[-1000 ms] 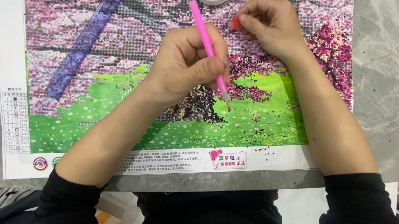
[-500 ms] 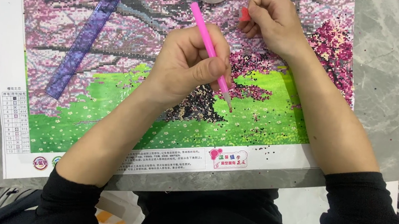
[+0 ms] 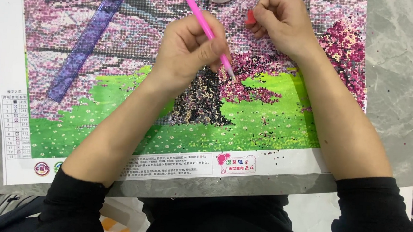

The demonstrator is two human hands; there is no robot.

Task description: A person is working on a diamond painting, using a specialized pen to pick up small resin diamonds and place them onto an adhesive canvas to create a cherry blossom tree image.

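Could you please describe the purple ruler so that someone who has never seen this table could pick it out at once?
Start from the large bead-picture canvas of pink blossom trees over green grass that covers the grey table. On its upper left part, left of the left hand holding the pink pen, lies the ruler. It is the only long, flat, see-through purple strip, lying slanted from top right to lower left.

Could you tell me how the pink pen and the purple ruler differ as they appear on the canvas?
The pink pen is a thin round stick held in the left hand, tip down on the canvas; the purple ruler is a wide, flat, see-through strip lying untouched. The pen is solid pink, the ruler tinted purple. The ruler looks longer. Both slant diagonally.
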